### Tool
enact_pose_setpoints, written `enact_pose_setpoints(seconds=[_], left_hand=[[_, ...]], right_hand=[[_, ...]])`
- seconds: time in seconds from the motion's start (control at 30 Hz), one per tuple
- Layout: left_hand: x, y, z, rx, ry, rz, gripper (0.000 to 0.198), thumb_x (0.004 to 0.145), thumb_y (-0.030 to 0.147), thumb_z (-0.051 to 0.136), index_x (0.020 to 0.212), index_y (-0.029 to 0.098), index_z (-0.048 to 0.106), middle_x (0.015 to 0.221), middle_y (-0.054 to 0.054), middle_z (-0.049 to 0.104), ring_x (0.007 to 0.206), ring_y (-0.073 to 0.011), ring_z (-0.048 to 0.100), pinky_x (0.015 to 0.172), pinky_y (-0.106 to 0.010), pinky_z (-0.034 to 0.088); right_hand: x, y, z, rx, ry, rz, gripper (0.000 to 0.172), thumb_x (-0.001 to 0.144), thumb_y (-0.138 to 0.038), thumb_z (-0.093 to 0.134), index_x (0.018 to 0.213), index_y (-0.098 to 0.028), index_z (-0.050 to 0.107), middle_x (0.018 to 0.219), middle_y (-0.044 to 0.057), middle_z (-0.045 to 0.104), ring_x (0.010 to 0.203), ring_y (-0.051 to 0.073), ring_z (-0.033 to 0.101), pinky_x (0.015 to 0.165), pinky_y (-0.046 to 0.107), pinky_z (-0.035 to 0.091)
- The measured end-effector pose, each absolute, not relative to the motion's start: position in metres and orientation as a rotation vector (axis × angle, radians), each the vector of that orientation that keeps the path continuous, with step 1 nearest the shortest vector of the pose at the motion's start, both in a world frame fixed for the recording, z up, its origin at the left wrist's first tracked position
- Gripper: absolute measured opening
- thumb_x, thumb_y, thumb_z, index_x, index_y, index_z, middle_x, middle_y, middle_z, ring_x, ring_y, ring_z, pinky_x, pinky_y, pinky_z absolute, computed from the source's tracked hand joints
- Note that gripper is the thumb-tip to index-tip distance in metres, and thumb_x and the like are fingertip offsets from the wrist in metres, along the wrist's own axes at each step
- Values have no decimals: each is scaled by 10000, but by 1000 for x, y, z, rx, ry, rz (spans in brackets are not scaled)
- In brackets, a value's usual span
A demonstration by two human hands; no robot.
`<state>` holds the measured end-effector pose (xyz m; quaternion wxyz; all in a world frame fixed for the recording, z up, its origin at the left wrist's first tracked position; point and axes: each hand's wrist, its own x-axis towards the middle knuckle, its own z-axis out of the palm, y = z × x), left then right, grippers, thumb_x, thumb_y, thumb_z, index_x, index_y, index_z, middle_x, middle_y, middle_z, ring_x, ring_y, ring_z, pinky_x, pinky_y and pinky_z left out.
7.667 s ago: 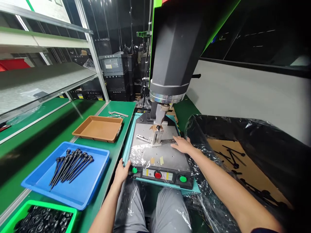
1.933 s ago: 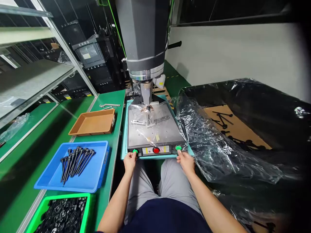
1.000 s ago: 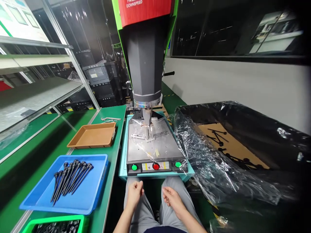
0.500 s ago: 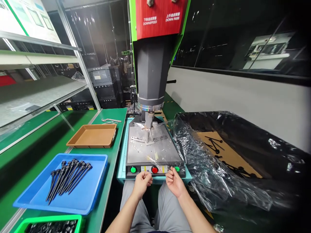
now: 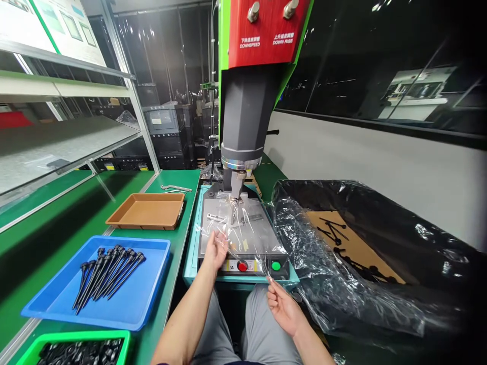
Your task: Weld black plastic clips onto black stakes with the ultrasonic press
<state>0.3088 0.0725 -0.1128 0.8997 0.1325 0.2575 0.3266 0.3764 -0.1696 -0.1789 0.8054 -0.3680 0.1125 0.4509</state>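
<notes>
A clear plastic film [image 5: 249,238] lies over the metal base plate [image 5: 218,248] of a press machine [image 5: 245,111] and draws to a gathered point at the front. My right hand [image 5: 283,306], closed, pinches that gathered end below the right green button [image 5: 276,266]. With fingers apart and loosely curved, my left hand [image 5: 216,251] is at the film's left front side, over the plate's edge. Whether it grips any film I cannot tell for certain. Above the plate, the machine's tool head [image 5: 237,183] points down at a small metal fixture [image 5: 233,217], seen through the film.
On the left bench, a blue tray [image 5: 152,299] holds several black rods with round heads [image 5: 110,268]. Around it are a brown tray [image 5: 146,210] and a green bin [image 5: 127,339] of small black parts. At right, a box lined with black plastic [image 5: 304,258] holds more black rods.
My left hand has moved forward over the plate's front left. My right hand has come down towards me, drawing the film's end out taut. The view has shifted slightly.
</notes>
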Motion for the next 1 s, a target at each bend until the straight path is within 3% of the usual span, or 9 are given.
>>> enact_pose_setpoints(seconds=[0.1,0.2,0.4,0.57,0.73,1.0], left_hand=[[303,95,-106,271,583,818,82,844,180,643,825,141,574,652,19,593,479,-40,553,477,-118,470],[290,101,-105,312,593,916,75,826,155,660,824,135,587,614,34,567,482,-37,553,472,-104,458],[241,61,-133,427,646,990,146,860,233,627,901,94,638,721,-53,655,624,-108,657,582,-194,552],[188,10,-173,445,924,940,202,856,204,626,1021,90,650,979,-154,717,809,-181,716,661,-248,589],[142,-30,-202,420,1066,837,249,828,221,664,1045,100,662,1049,-173,714,907,-230,714,679,-265,593],[102,-57,-230,371,1232,727,258,807,198,690,1048,113,650,975,-150,733,781,-196,721,633,-256,589]], right_hand=[[375,-177,-182,-853,249,933,473,506,-181,910,902,-130,656,619,-48,550,495,37,468,380,109,386],[372,-185,-184,-901,228,884,470,503,-220,916,891,-145,662,650,-37,574,520,45,485,401,117,401],[366,-212,-193,-1022,197,780,504,514,-331,914,913,-177,647,658,-49,564,543,56,488,430,133,417],[360,-238,-206,-1111,276,766,561,472,-392,915,917,-183,644,657,-51,578,547,58,495,430,132,414],[349,-258,-217,-1162,362,803,564,444,-388,922,890,-178,647,659,-40,602,545,57,503,426,130,409],[331,-277,-230,-1223,515,908,583,443,-363,909,906,-177,607,647,-28,629,536,75,543,435,141,428]])
